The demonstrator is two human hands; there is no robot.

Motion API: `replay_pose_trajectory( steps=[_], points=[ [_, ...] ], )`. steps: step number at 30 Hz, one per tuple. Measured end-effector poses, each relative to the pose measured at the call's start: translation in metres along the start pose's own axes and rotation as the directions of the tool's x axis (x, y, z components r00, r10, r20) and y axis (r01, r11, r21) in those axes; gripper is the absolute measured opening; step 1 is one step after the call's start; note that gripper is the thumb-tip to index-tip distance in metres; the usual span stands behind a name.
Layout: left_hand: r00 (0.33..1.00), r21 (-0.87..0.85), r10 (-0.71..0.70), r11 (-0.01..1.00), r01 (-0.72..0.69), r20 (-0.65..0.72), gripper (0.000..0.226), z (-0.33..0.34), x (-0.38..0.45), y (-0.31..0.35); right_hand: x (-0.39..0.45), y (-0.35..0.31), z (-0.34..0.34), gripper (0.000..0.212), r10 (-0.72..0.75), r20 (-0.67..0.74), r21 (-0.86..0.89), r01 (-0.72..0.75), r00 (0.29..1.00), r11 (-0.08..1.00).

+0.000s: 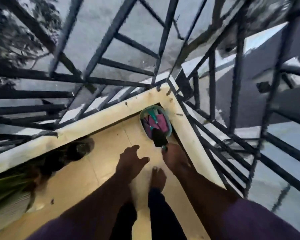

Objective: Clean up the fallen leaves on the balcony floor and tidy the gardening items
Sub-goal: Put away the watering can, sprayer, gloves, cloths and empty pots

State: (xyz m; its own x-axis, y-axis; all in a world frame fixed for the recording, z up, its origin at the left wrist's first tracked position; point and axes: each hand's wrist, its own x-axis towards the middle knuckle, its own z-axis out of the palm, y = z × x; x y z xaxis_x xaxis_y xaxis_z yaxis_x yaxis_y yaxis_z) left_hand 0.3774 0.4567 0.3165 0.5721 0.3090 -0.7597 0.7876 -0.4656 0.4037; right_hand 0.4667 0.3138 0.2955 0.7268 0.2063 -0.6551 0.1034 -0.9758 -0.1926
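Note:
A teal oval basket (170, 126) stands in the balcony corner, with pink and teal items inside. My right hand (174, 157) grips the handle of a black trowel (158, 138) whose blade points into the basket's near end. Left of it, my left hand (131, 160) hovers over the cream floor (100, 163) with fingers spread and loosely bent, holding nothing. A small dark leaf bit (52, 201) lies on the floor at the lower left.
A cream parapet ledge (93, 120) and black metal railing (111, 32) enclose the corner. Dark pots (80, 148) and a green plant in a white ribbed pot (9, 201) line the left wall. My bare foot (158, 177) stands below the hands.

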Motion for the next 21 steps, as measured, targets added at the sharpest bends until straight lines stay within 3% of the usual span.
replay_pose_trajectory(
  steps=[3, 5, 9, 21],
  points=[
    [0.999, 0.004, -0.026, 1.000, 0.026, 0.019, 0.072, 0.038, 0.095, 0.001, 0.099, 0.013, 0.047, 0.032, -0.076, -0.099, -0.038, 0.072, 0.992, 0.997],
    [1.000, 0.078, -0.023, 0.997, 0.022, 0.015, 0.072, 0.062, 0.158, -0.007, 0.156, 0.024, 0.078, 0.040, -0.095, -0.058, -0.040, 0.093, 0.994, 0.995],
    [0.999, 0.126, -0.038, 0.991, 0.038, -0.001, 0.073, 0.096, 0.244, -0.026, 0.234, 0.035, 0.121, 0.032, -0.161, 0.051, -0.085, 0.165, 0.986, 0.983],
    [0.994, -0.038, -0.028, 0.999, 0.024, -0.106, 0.063, 0.145, 0.327, -0.045, 0.316, 0.028, 0.178, 0.031, -0.170, -0.044, -0.060, 0.168, 0.984, 0.984]
  ],
)
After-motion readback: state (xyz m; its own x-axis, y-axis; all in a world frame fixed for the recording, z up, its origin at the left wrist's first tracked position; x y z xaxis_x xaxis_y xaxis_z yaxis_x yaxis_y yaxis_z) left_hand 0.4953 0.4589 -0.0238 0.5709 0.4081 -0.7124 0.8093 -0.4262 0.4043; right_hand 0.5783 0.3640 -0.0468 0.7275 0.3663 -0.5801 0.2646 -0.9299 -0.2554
